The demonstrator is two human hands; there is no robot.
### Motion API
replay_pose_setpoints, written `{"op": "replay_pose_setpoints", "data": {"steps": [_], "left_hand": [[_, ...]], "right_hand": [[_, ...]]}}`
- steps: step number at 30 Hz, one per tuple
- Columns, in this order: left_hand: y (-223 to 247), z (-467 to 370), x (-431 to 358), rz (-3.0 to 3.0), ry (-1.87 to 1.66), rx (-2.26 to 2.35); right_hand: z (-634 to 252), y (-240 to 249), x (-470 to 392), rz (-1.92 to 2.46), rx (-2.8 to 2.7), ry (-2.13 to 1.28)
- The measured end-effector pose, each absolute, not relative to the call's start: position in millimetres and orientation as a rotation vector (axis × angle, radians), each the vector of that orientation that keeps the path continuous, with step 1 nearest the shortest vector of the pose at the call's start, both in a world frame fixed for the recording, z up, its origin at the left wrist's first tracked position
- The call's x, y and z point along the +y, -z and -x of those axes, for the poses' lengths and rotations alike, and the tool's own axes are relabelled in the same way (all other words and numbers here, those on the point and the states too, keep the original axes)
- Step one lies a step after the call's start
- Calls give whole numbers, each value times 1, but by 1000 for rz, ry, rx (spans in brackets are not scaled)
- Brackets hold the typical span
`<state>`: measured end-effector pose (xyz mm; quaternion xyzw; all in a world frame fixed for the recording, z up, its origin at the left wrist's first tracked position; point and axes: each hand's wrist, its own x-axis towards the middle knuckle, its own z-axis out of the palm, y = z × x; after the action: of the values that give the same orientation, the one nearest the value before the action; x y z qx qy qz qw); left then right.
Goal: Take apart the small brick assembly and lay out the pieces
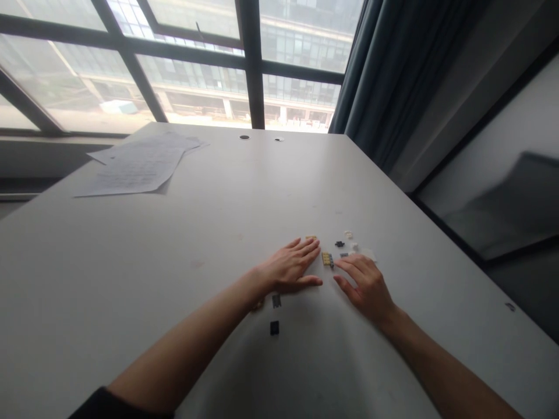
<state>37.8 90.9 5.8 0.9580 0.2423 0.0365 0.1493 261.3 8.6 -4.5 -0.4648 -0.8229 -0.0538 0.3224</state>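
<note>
My left hand (pixel 294 266) lies flat on the white table with its fingers spread, and nothing shows in it. Just beyond its fingertips is a tan piece (pixel 311 237), partly covered. Between my hands sits a small tan and grey block assembly (pixel 327 259). The fingertips of my right hand (pixel 360 282) are beside the assembly's right edge; its thumb is apart from the fingers. Whether they touch the assembly is too small to tell. Small pieces lie beyond my right hand: a dark one (pixel 339 244), a grey one (pixel 344 255) and white ones (pixel 348 234).
Near my left forearm lie a grey piece (pixel 276 301), a dark blue piece (pixel 274 328) and a partly hidden tan piece (pixel 259 305). Paper sheets (pixel 140 163) rest at the back left of the table (pixel 227 192). A small dark object (pixel 510 306) is near the right edge.
</note>
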Motion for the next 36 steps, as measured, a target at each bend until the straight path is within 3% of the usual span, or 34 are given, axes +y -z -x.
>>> {"op": "replay_pose_setpoints", "data": {"steps": [10,18,25,36], "left_hand": [[-24,15,76,-2678,-482,836],[-20,111,5,-2751,-310,939],[-12,98,-28,-2785,-125,779],[-5,85,-20,-2761,-178,720]], "right_hand": [[-259,4,5,1195,-2146,110],[-238,0,-9,1061,-2282,22],[-188,-7,-28,853,-2525,-142],[-175,2,-29,868,-2614,-171]]}}
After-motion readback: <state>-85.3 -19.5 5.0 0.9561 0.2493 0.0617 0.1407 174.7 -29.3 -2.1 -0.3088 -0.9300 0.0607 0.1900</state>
